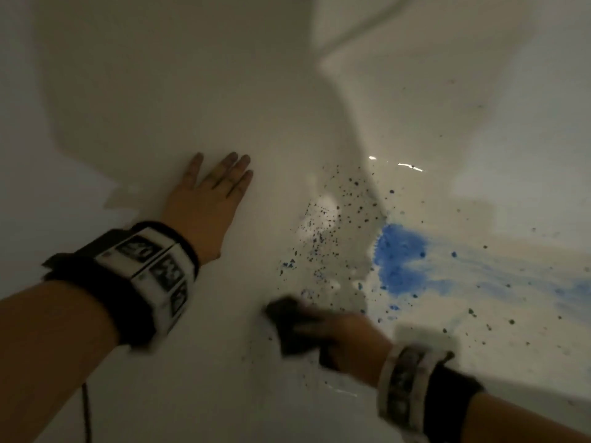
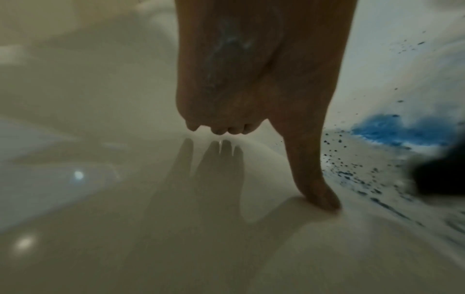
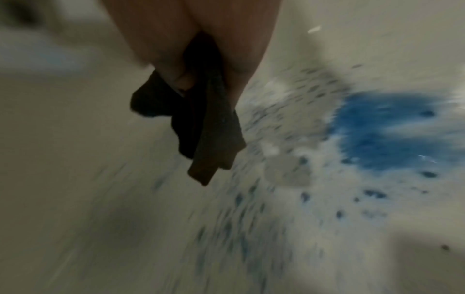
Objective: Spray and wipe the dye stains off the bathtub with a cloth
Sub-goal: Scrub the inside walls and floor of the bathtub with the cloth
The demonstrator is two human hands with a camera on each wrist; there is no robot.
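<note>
A white bathtub [image 1: 160, 91] fills the head view. A blue dye patch [image 1: 399, 257] [image 2: 392, 131] [image 3: 385, 131] lies on its floor at the right, with dark and blue specks [image 1: 326, 219] scattered to its left. My right hand [image 1: 339, 334] [image 3: 201, 49] grips a dark cloth [image 1: 287, 327] [image 3: 201, 127] on the tub surface just left of the specks, blurred by motion. My left hand [image 1: 208, 193] [image 2: 251, 79] lies flat, fingers straight, pressed against the tub wall at the left, away from the stains. No spray bottle is in view.
Wet glints [image 1: 406, 164] show on the tub floor beyond the stains. Fainter blue streaks [image 1: 527, 282] trail right from the patch. The tub's far corner and rim [image 1: 351, 36] rise at the top.
</note>
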